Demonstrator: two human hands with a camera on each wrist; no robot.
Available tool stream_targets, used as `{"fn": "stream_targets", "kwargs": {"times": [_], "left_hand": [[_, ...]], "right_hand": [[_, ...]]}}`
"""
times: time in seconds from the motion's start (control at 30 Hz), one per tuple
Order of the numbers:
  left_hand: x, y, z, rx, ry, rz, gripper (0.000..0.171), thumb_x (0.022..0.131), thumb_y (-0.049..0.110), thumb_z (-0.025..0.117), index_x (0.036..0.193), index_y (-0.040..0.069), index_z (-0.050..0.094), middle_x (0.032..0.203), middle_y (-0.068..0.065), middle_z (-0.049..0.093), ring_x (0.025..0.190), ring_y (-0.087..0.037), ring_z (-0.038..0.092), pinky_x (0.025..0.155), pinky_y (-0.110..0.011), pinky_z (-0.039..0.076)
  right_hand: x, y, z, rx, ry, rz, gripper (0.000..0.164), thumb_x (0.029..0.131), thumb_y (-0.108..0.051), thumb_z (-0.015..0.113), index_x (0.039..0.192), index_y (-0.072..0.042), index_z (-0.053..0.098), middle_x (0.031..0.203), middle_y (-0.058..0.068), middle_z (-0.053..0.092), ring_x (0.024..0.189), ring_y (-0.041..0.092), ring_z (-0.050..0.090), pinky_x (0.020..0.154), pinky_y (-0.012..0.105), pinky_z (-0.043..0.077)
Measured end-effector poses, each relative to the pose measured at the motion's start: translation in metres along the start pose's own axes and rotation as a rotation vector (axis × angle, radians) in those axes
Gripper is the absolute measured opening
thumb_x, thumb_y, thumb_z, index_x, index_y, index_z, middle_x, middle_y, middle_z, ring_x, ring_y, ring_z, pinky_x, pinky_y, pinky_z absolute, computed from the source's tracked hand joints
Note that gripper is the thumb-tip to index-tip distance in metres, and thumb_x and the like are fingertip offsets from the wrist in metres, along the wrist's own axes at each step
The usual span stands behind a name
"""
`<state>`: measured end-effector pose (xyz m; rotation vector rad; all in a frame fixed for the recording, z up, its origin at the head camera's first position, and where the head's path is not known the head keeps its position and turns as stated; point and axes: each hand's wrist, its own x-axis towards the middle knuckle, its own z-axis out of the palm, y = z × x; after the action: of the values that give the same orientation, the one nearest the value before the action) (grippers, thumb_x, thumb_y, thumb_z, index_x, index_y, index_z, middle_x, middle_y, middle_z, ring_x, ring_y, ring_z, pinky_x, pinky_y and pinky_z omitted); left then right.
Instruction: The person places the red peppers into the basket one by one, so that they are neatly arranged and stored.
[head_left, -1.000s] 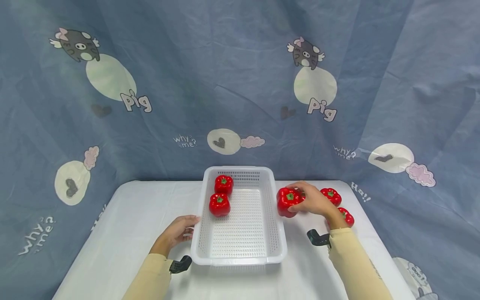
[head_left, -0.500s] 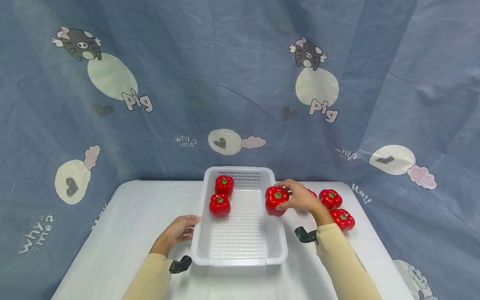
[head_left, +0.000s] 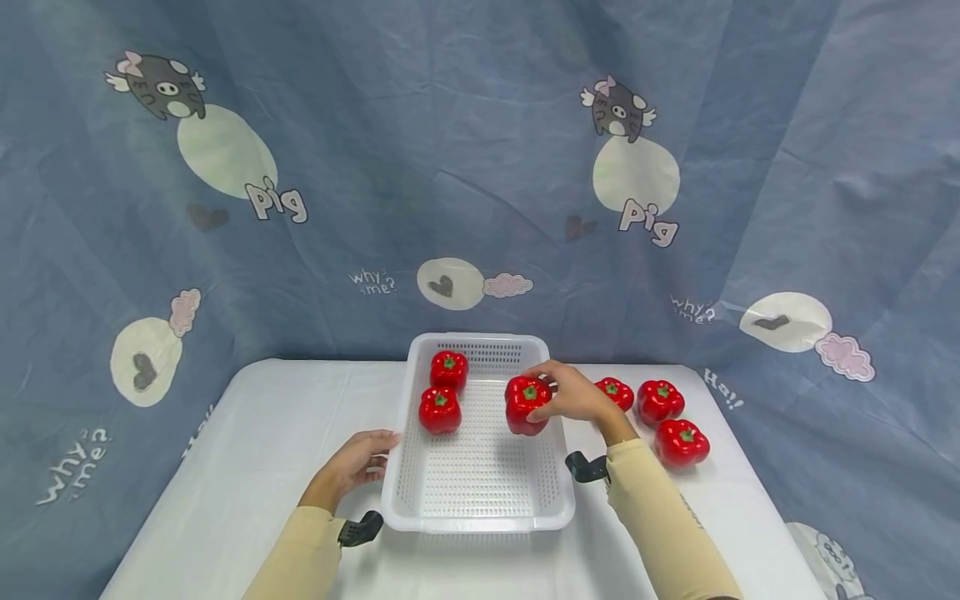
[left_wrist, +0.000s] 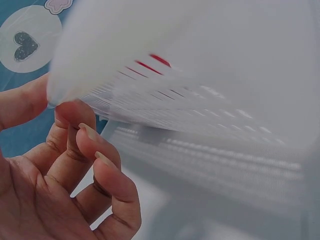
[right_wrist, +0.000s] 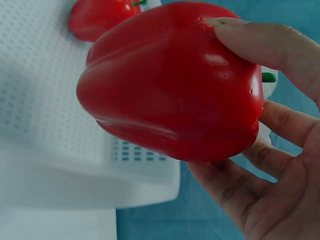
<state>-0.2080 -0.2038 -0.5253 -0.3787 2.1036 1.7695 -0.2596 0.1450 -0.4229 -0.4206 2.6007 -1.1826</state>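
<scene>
Two red peppers (head_left: 440, 410) are already parked in the white basket (head_left: 480, 524), a third pepper (head_left: 522, 410) is gripped by the right hand (head_left: 576, 393) over the basket's right half, and three more peppers (head_left: 682, 443) are left on the table (head_left: 300, 400). The basket's left rim looks pinched by the left hand (head_left: 352, 462).

Basket (head_left: 477, 523) from above and wrist-close
</scene>
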Motion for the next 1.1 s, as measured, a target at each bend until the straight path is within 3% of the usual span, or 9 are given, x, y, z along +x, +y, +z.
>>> {"fn": "stream_targets", "kwargs": {"times": [0.13, 0.43, 0.83, 1.1], "left_hand": [[0.000, 0.001, 0.000, -0.006, -0.004, -0.002, 0.039, 0.094, 0.026, 0.059, 0.120, -0.004, 0.060, 0.099, -0.010, 0.067, 0.080, -0.021, 0.058, 0.068, -0.030, 0.050], [0.002, 0.001, -0.001, -0.006, -0.002, 0.000, 0.038, 0.094, 0.026, 0.060, 0.119, -0.003, 0.061, 0.098, -0.009, 0.067, 0.081, -0.021, 0.058, 0.068, -0.031, 0.050], [0.001, 0.001, -0.001, -0.004, -0.023, 0.003, 0.040, 0.094, 0.026, 0.059, 0.120, -0.004, 0.060, 0.095, -0.008, 0.067, 0.079, -0.020, 0.057, 0.068, -0.030, 0.049], [0.001, 0.001, -0.001, -0.012, -0.026, 0.005, 0.039, 0.095, 0.025, 0.059, 0.119, -0.005, 0.060, 0.095, -0.009, 0.067, 0.078, -0.021, 0.057, 0.067, -0.030, 0.049]], "right_hand": [[0.009, -0.002, 0.008, -0.011, -0.016, -0.022, 0.066, 0.066, -0.009, 0.086, 0.126, -0.006, 0.058, 0.118, 0.011, 0.059, 0.109, 0.030, 0.055, 0.080, 0.041, 0.055], [0.028, -0.004, 0.028, 0.002, -0.060, 0.024, 0.062, 0.068, -0.010, 0.086, 0.123, -0.006, 0.060, 0.116, 0.009, 0.059, 0.107, 0.027, 0.056, 0.080, 0.039, 0.055], [0.040, -0.004, 0.054, 0.004, -0.160, -0.019, 0.058, 0.068, -0.011, 0.087, 0.119, -0.004, 0.061, 0.114, 0.009, 0.061, 0.102, 0.026, 0.059, 0.080, 0.036, 0.055], [0.046, -0.011, 0.069, -0.008, -0.183, -0.011, 0.058, 0.066, -0.014, 0.088, 0.118, -0.006, 0.063, 0.116, 0.008, 0.061, 0.103, 0.026, 0.058, 0.078, 0.036, 0.055]]}}
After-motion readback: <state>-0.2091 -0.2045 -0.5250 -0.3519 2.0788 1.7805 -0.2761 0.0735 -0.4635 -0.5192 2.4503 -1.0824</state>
